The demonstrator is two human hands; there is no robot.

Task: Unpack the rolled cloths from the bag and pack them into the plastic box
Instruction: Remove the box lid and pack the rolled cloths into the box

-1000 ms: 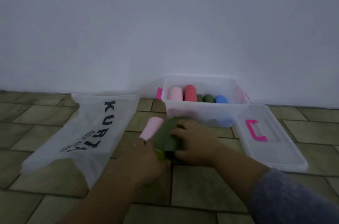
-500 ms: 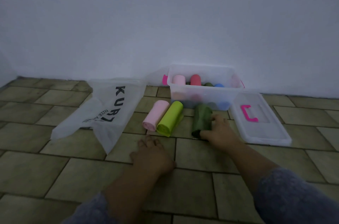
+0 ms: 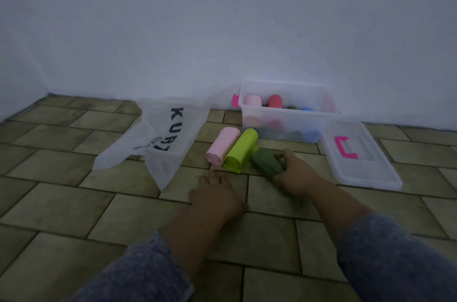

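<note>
Nearest, below two nubbly grey-blue sleeves (image 3: pixel 395 259), the left hand (image 3: pixel 217 193) lies flat and released on the matt olive-brown tiled floor (image 3: pixel 74 203), fingers spread, holding nothing, well in front of the box. A second ago it shared the dark roll with the right hand; it has since let go and now only props the person. Just beyond it, closer to the box, the right hand (image 3: pixel 294 173) grasps the dark green rolled cloth (image 3: pixel 265 162), fingers curled over the top of this soft, squat cylinder. Half a second ago the roll pointed straight at the box; now it lies askew under the grip. I take that as the start of a one-handed carry, though I cannot tell whether it has left the floor. To its left, in front of the box's left half, a lime green rolled cloth (image 3: pixel 241 148) and a pale pink rolled cloth (image 3: pixel 222 146) lie touching side by side, smooth and tightly wound. Left of the box sprawls the thin translucent white plastic bag (image 3: pixel 160 138) with black lettering, flat and apparently emptied. The clear rigid plastic box (image 3: pixel 319 123) stands against the wall with pink, red, green and blue rolls inside. Its clear lid with a pink handle (image 3: pixel 358 165) lies to the right.
</note>
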